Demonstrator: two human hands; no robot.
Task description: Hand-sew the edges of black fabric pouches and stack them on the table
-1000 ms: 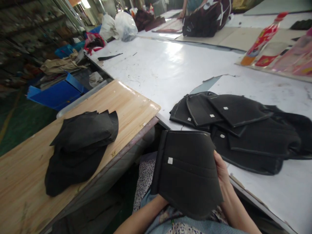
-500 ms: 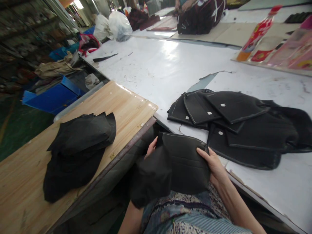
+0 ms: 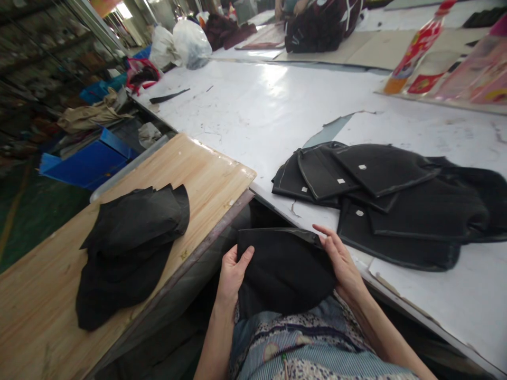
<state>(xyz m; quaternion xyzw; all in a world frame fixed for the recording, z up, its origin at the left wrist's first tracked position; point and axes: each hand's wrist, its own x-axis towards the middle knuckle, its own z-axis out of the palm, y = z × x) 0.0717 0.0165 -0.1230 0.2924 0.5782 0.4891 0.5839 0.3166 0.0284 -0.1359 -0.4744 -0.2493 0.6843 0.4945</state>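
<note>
Over my lap I hold a black fabric piece (image 3: 285, 272) with a stitched upper edge. My left hand (image 3: 234, 266) pinches its left side, thumb on top. At its upper right corner is my right hand (image 3: 338, 258), its fingers at the edge and the index finger stretched out; part of the grip is hidden. On the white table to the right lies a pile of similar black pieces (image 3: 396, 206), several bearing small white stickers. Thin black fabric pieces (image 3: 130, 253) lie stacked on the wooden board to the left.
The wooden board (image 3: 214, 163) adjoins the white table (image 3: 237, 111), with a dark gap beside my lap. A blue box (image 3: 87, 163) stands beyond the board. A red-capped bottle (image 3: 415, 50) is at the far right. Another person's hands (image 3: 293, 8) are at the back beside dark bundles.
The loose flap at the left of the black piece is no longer hanging over my left hand, which now shows with its thumb on top. My right thumb has left the piece's front face.
</note>
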